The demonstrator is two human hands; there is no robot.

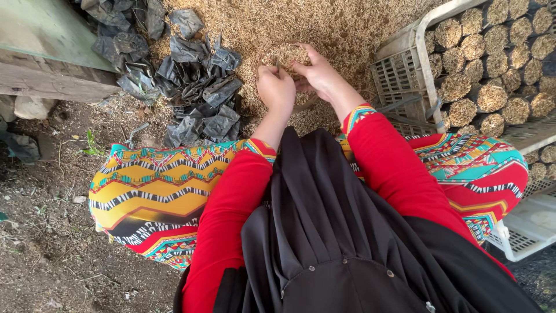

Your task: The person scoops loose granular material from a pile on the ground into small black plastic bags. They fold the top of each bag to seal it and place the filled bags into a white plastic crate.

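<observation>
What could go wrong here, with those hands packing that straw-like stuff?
The clump held between the left hand and right hand looks loose, so bits may fall back onto the heap. The crate of filled bags sits close by the right elbow, so a nudge might topple some.

both hands [301, 81] meet over the heap of loose dry husk [324, 29] ahead; crumpled black plastic bags [197, 87] lie left, the white plastic crate [417, 64] of filled bags [492, 64] right.
</observation>
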